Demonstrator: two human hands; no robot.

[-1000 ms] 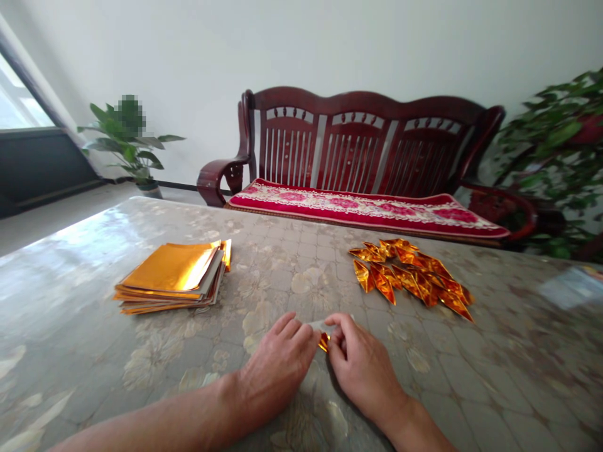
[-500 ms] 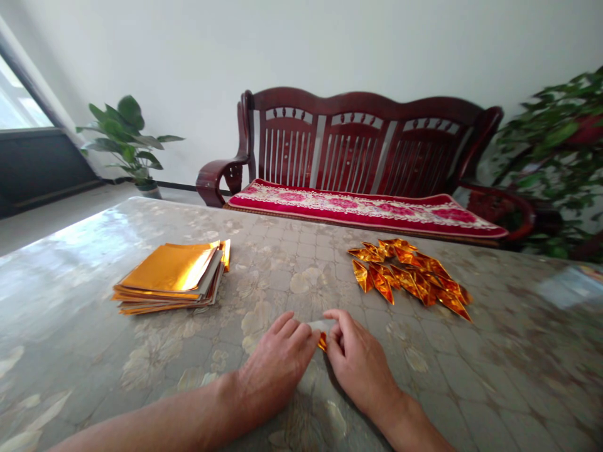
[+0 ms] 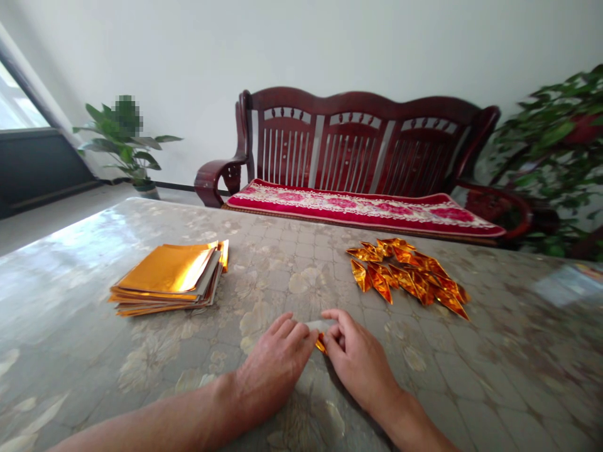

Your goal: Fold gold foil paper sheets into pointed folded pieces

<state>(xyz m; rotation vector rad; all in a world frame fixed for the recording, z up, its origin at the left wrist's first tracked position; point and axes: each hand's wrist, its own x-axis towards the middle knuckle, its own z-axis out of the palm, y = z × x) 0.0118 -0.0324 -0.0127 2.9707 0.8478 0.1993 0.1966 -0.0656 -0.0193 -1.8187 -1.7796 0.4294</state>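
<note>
Between my hands, low over the table, is a sheet of gold foil paper point(image 3: 321, 325), its grey back up and a strip of the gold side showing near me. My left hand point(image 3: 277, 358) grips its left end with bent fingers. At the right end my right hand point(image 3: 355, 358) pinches it between thumb and curled fingers. Much of the paper is hidden behind the fingers. A stack of flat gold foil sheets point(image 3: 164, 270) lies to the left. Several folded gold foil pieces point(image 3: 409, 273) with pointed ends lie in a cluster to the right.
The table point(image 3: 264, 251) has a grey floral cover. Beyond it stands a dark red wooden bench point(image 3: 325, 150) with a red patterned cushion point(image 3: 367, 210). A clear plastic packet point(image 3: 570, 285) lies at the right. Potted plants stand on the left point(image 3: 127, 147) and right point(image 3: 560, 150).
Both hands hold the paper in nearly the same place. The gold strip between them looks slightly shifted to the left, and the whole view has moved a little.
</note>
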